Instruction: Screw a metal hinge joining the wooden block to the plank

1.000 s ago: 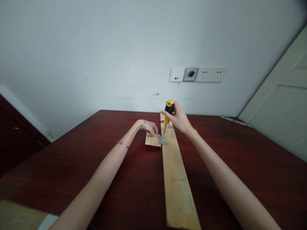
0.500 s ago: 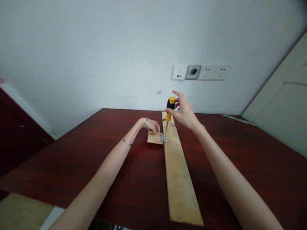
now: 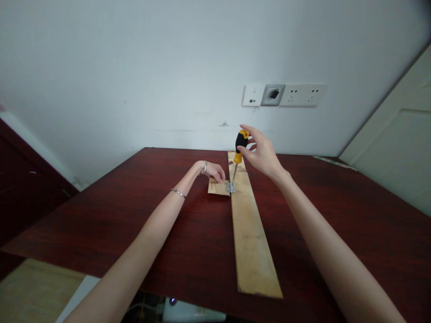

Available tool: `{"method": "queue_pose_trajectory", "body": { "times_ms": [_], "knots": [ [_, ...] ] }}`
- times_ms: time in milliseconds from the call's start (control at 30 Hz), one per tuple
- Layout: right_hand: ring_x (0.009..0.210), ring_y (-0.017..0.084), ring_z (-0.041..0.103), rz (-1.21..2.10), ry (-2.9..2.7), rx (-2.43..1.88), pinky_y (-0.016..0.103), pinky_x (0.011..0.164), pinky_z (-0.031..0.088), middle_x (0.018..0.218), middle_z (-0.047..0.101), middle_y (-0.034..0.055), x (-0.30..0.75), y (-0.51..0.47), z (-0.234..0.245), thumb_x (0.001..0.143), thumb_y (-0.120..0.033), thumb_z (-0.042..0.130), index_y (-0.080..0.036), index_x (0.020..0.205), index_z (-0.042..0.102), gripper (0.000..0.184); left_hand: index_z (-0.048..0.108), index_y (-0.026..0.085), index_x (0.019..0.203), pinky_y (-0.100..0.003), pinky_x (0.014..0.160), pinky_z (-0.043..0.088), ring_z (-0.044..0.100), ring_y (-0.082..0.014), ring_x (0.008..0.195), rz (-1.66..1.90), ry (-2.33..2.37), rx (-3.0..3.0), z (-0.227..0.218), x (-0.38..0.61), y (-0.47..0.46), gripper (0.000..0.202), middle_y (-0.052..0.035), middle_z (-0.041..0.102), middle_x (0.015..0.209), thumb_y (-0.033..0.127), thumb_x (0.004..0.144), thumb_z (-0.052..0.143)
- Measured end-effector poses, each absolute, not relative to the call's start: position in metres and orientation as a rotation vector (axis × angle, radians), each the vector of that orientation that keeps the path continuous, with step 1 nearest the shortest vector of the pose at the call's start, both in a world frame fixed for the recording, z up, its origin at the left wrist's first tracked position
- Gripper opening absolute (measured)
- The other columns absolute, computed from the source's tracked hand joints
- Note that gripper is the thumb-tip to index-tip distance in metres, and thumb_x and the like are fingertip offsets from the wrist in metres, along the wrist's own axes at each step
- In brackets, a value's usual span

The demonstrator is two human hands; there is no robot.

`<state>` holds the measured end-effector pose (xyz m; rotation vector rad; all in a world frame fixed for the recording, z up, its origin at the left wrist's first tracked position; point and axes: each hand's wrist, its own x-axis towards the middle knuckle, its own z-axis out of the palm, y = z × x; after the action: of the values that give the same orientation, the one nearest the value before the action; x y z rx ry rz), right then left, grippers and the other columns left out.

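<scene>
A long pale wooden plank (image 3: pixel 251 233) lies lengthwise on a dark red table (image 3: pixel 188 242). A small wooden block (image 3: pixel 217 188) sits against its left side, with a small metal hinge (image 3: pixel 230 187) across the joint. My left hand (image 3: pixel 214 171) presses down on the block, its fingers curled onto the top. My right hand (image 3: pixel 260 150) holds the yellow and black handle of a screwdriver (image 3: pixel 238 152) between thumb and fingers, the upper fingers spread. The screwdriver stands almost upright with its tip on the hinge.
A white wall rises behind the table, with a row of sockets and a switch plate (image 3: pixel 284 95). A pale door (image 3: pixel 393 139) stands at the right. A dark cabinet (image 3: pixel 23 179) is at the left. A white object (image 3: pixel 191 312) shows below the table's near edge.
My right hand went from a full grip on the screwdriver handle to a looser hold with fingers spread. The view tilted up a little. My left hand stayed on the block.
</scene>
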<state>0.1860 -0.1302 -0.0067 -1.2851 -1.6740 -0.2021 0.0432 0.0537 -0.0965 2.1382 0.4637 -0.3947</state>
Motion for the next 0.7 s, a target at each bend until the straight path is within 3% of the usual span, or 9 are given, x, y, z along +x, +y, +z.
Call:
{"method": "queue_pose_trajectory", "body": {
  "times_ms": [167,367,500,700],
  "knots": [
    [0.082,0.019,0.057,-0.197,-1.666,-1.274,0.036,0.067,0.054,0.118,0.055,0.0094,0.1823,-0.1306,-0.007,0.074,-0.016,0.054,-0.024,0.125,0.05,0.052,0.069,0.014,0.083,-0.022,0.06,0.043,0.054,-0.0112,0.064,-0.38,0.424,2.164,-0.1007,0.0428,0.0572,0.028,-0.0007,0.065,0.072,0.027,0.059,0.074],
    [0.079,0.018,0.057,-0.232,-1.625,-1.261,0.036,0.067,0.055,0.111,0.053,0.0082,0.1804,-0.1285,-0.0117,0.075,-0.027,0.062,-0.025,0.122,0.051,0.048,0.069,0.014,0.085,-0.022,0.061,0.042,0.053,-0.0111,0.064,-0.385,0.451,2.203,-0.0964,0.0414,0.0515,0.029,-0.0005,0.065,0.071,0.028,0.06,0.074],
    [0.078,0.018,0.058,-0.245,-1.608,-1.271,0.037,0.067,0.054,0.111,0.054,0.008,0.1793,-0.1276,-0.0129,0.077,-0.026,0.06,-0.025,0.119,0.052,0.043,0.069,0.014,0.085,-0.023,0.062,0.042,0.053,-0.0116,0.064,-0.387,0.436,2.173,-0.0964,0.0412,0.0505,0.03,-0.0006,0.065,0.072,0.028,0.059,0.073],
    [0.095,0.026,0.056,-0.327,-1.652,-1.292,0.044,0.076,0.052,0.115,0.057,0.0103,0.1801,-0.1262,-0.012,0.077,-0.021,0.054,-0.024,0.126,0.045,0.049,0.068,0.013,0.082,-0.023,0.062,0.041,0.052,-0.012,0.065,-0.37,0.423,2.155,-0.0987,0.0412,0.0511,0.027,-0.0016,0.065,0.073,0.027,0.059,0.071]
  ]
}}
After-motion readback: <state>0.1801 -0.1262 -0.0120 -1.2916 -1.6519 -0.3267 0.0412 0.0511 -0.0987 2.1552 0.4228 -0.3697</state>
